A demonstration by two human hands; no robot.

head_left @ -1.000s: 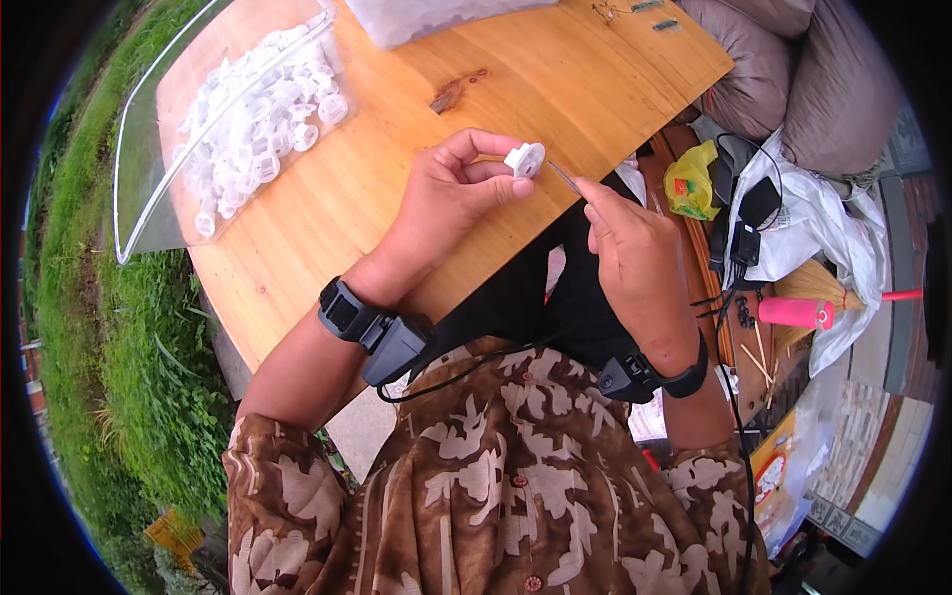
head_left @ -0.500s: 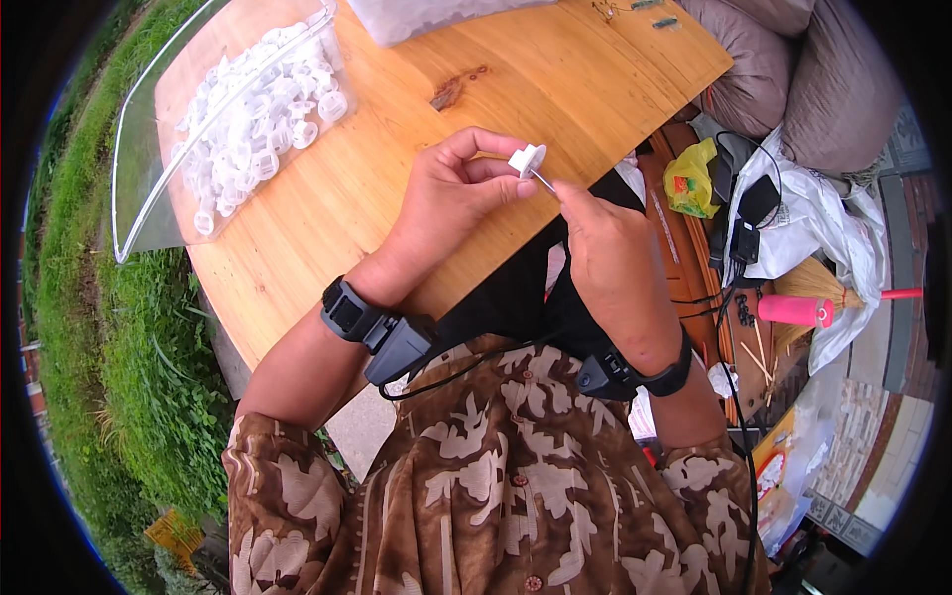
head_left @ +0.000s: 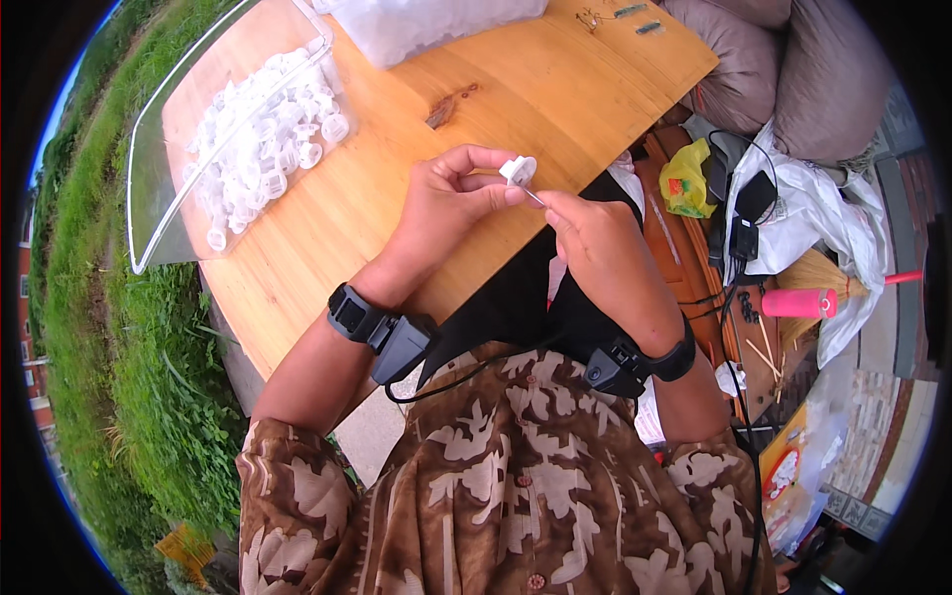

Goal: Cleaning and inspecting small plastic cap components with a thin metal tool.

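Observation:
Over the wooden table's near edge, my left hand (head_left: 451,193) pinches a small white plastic piece (head_left: 519,171) with a round flange between thumb and fingers. My right hand (head_left: 602,248) grips a thin metal rod-like tool (head_left: 534,197), its handle end hidden inside the fingers. The rod's tip reaches the flanged side of the piece; whether it goes inside I cannot tell. To the left, a clear open bin (head_left: 149,233) lies tipped on the table with many similar white pieces (head_left: 268,139) heaped in it.
A translucent container (head_left: 397,30) of white items stands on the far side of the wooden table (head_left: 416,109). Past the right edge are a yellow plastic bag (head_left: 686,178), a pink cylinder (head_left: 798,303), black cables and large grey sacks (head_left: 833,79). Grass grows at left.
The white piece has turned a little in my left fingers, and my right hand with the rod has shifted slightly left. The whole view has also moved a bit.

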